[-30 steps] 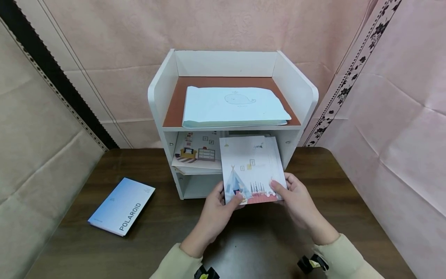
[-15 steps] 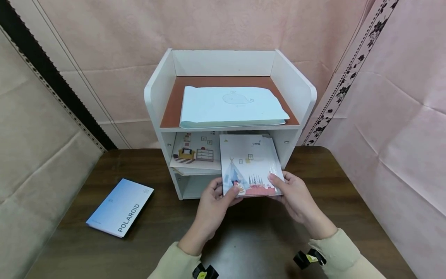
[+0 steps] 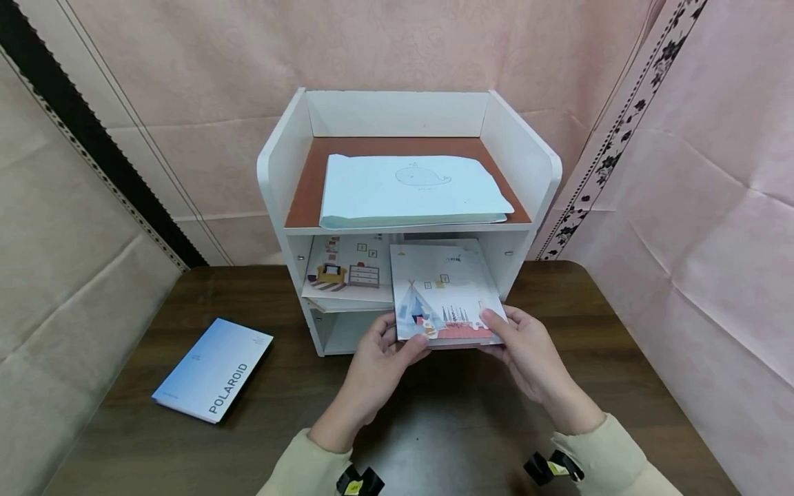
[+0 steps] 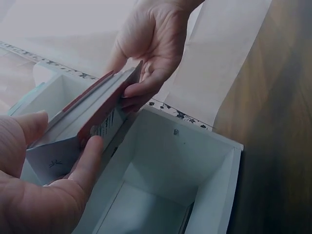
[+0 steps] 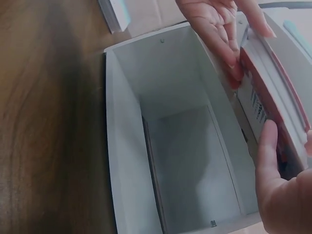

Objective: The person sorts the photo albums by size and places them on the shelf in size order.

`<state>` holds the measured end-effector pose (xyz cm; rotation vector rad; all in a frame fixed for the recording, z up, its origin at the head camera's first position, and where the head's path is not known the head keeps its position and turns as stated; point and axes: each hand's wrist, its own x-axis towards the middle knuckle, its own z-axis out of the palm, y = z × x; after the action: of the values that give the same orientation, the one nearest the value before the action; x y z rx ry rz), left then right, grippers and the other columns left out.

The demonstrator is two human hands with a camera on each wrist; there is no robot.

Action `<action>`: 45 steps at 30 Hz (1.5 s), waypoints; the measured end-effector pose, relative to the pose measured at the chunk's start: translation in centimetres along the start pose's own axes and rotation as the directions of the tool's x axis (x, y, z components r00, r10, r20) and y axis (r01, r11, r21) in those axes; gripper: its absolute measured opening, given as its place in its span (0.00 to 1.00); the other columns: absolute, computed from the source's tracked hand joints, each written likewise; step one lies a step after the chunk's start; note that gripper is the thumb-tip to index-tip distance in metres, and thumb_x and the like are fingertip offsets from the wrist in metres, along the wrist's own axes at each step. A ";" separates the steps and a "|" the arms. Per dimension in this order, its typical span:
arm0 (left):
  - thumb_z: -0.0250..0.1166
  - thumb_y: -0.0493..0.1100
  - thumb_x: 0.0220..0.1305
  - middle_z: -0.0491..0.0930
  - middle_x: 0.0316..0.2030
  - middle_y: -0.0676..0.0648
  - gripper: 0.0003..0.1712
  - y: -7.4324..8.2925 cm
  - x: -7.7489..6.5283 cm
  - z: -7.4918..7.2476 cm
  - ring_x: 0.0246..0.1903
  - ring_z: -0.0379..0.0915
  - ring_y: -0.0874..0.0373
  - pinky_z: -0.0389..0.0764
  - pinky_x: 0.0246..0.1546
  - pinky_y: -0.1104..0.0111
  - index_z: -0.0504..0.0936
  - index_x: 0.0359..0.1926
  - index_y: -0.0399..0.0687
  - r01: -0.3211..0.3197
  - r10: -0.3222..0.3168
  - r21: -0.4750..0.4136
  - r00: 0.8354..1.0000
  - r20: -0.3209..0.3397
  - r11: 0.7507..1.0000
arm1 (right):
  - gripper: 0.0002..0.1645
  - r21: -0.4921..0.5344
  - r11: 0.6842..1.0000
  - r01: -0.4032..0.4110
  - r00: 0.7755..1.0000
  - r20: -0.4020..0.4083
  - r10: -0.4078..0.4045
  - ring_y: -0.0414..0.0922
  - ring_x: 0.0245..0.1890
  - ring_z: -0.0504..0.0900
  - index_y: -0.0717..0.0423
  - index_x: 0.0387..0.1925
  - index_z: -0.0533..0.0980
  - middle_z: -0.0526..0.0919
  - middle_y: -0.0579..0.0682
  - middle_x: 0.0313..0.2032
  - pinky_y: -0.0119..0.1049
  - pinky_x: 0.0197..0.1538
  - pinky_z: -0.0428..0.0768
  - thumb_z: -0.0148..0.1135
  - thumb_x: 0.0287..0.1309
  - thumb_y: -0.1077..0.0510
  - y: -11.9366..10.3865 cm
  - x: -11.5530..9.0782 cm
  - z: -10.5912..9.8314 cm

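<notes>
Both hands hold a notebook (image 3: 446, 293) with a tent drawing and a pink strip on its white cover. My left hand (image 3: 375, 368) grips its near left corner, thumb on top and fingers beneath. At the near right corner, my right hand (image 3: 530, 358) pinches it the same way. The notebook's far part reaches into the right side of the middle level of a white desk shelf (image 3: 279, 172). Another notebook (image 3: 350, 272), with furniture drawings, lies on the left of that level. Both wrist views show the held notebook's thick page edge (image 4: 83, 109) between the hands.
A pale blue pad (image 3: 415, 193) with a whale drawing lies on the shelf's brown top board (image 3: 397, 146). A blue POLAROID book (image 3: 214, 370) lies at the left of the dark wooden table (image 3: 446, 448). Below the middle level is a lower compartment (image 3: 353, 332).
The notebook has moved a little away from me, farther into the middle level, and its cover now looks flatter. Both hands keep their grip on it.
</notes>
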<state>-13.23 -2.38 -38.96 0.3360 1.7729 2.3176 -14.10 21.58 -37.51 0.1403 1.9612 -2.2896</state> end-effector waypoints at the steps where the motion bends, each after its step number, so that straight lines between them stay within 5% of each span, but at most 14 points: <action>1: 0.69 0.45 0.61 0.73 0.58 0.40 0.37 0.1 0.0 0.0 0.54 0.75 0.50 0.79 0.49 0.62 0.61 0.66 0.44 0.000 0.000 0.026 1.000 0.000 1.000 | 0.45 0.001 1.000 0.015 1.000 -0.006 -0.015 0.47 0.45 0.82 0.68 0.68 0.54 0.71 0.65 0.59 0.42 0.51 0.79 0.64 0.62 0.48 0.1 -0.2 0.0; 7: 0.69 0.44 0.61 0.75 0.58 0.46 0.37 0.1 0.0 -0.2 0.52 0.76 0.55 0.79 0.48 0.67 0.61 0.66 0.47 -0.016 0.019 0.183 1.000 -0.012 0.983 | 0.44 -0.037 0.992 0.117 0.993 -0.017 -0.117 0.47 0.48 0.80 0.67 0.70 0.52 0.67 0.64 0.63 0.41 0.51 0.79 0.63 0.63 0.54 0.7 -1.0 -0.2; 14: 0.67 0.39 0.63 0.76 0.57 0.43 0.34 -0.3 0.1 -0.3 0.52 0.76 0.54 0.79 0.47 0.69 0.61 0.66 0.43 -0.060 0.067 0.232 0.997 -0.022 0.971 | 0.46 -0.087 0.969 0.229 0.972 0.075 -0.223 0.45 0.54 0.76 0.65 0.71 0.51 0.63 0.62 0.66 0.37 0.53 0.76 0.66 0.58 0.66 1.4 -1.5 -0.6; 25: 0.70 0.36 0.60 0.75 0.57 0.42 0.36 -0.5 0.6 0.1 0.53 0.74 0.52 0.79 0.48 0.66 0.63 0.65 0.40 -0.016 0.023 0.082 0.995 -0.095 0.997 | 0.44 -0.179 0.957 0.228 0.973 0.015 -0.229 0.44 0.50 0.78 0.63 0.70 0.57 0.70 0.59 0.63 0.33 0.51 0.78 0.69 0.58 0.59 1.5 -0.7 -0.5; 30: 0.69 0.37 0.60 0.79 0.53 0.42 0.29 -0.9 1.0 0.5 0.51 0.77 0.51 0.79 0.49 0.65 0.69 0.60 0.39 0.016 -0.016 -0.003 0.990 -0.143 1.000 | 0.41 -0.124 0.974 0.190 0.979 -0.054 -0.197 0.44 0.42 0.82 0.66 0.67 0.60 0.77 0.61 0.56 0.36 0.49 0.80 0.69 0.58 0.57 1.7 -0.5 -0.2; 35: 0.69 0.38 0.61 0.79 0.51 0.40 0.26 -1.2 1.4 0.6 0.49 0.79 0.50 0.79 0.49 0.64 0.72 0.58 0.40 0.039 -0.056 -0.121 0.988 -0.141 0.992 | 0.36 -0.024 0.988 0.155 0.984 -0.089 -0.156 0.46 0.37 0.83 0.68 0.60 0.65 0.81 0.61 0.46 0.43 0.50 0.80 0.69 0.57 0.55 1.9 0.0 0.3; 45: 0.69 0.42 0.60 0.81 0.47 0.36 0.25 -1.6 2.8 0.6 0.47 0.80 0.47 0.79 0.48 0.62 0.74 0.55 0.35 0.089 -0.127 -0.256 0.982 -0.137 0.963 | 0.38 0.031 0.996 0.086 0.990 -0.118 -0.081 0.46 0.40 0.84 0.65 0.60 0.65 0.82 0.60 0.46 0.43 0.51 0.78 0.70 0.55 0.49 1.3 0.7 1.0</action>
<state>-15.67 -0.63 -40.23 0.0201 1.4927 2.5057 -14.56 20.39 -38.75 0.2035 2.0177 -2.4224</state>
